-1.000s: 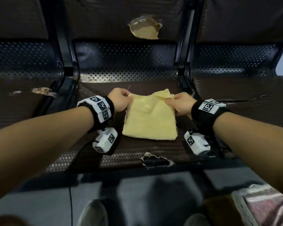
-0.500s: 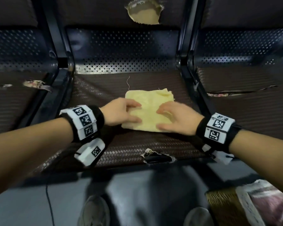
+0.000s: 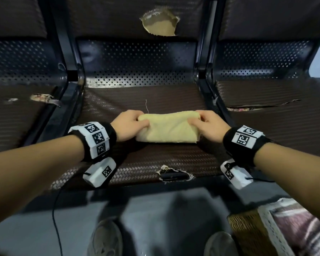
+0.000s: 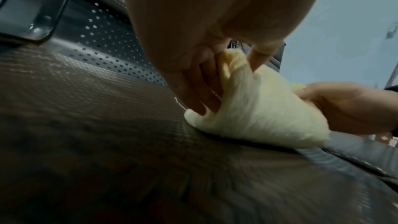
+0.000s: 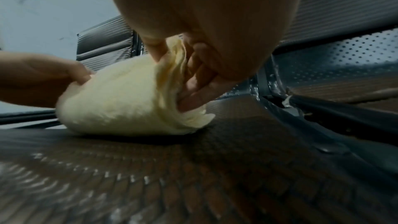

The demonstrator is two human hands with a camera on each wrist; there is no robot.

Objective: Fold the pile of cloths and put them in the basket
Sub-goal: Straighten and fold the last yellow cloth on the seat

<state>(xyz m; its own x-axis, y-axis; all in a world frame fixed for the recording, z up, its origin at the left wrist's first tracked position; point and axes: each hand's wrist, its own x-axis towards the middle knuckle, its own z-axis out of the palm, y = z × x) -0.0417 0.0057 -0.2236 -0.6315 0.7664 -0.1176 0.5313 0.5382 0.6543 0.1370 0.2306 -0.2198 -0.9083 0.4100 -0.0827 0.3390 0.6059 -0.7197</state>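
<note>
A pale yellow cloth [image 3: 167,127], folded into a thick narrow bundle, rests on the middle seat [image 3: 151,159] of a dark bench. My left hand [image 3: 130,123] grips its left end, thumb on top and fingers tucked underneath. My right hand [image 3: 207,124] grips the right end the same way. In the left wrist view the yellow cloth [image 4: 254,108] is pinched between thumb and fingers. In the right wrist view the yellow cloth [image 5: 127,98] shows stacked layers at the held end. A wicker basket [image 3: 248,231] stands on the floor at the lower right.
A striped cloth [image 3: 303,230] and a white lattice piece [image 3: 272,226] lie in the basket. The seat's front edge has a torn hole [image 3: 175,175]. Armrest bars [image 3: 205,85] separate the seats. My shoes [image 3: 105,239] are on the grey floor below.
The flat square cloth was folded over once more into a narrower bundle. Both hands went from pressing flat on it to gripping its two ends.
</note>
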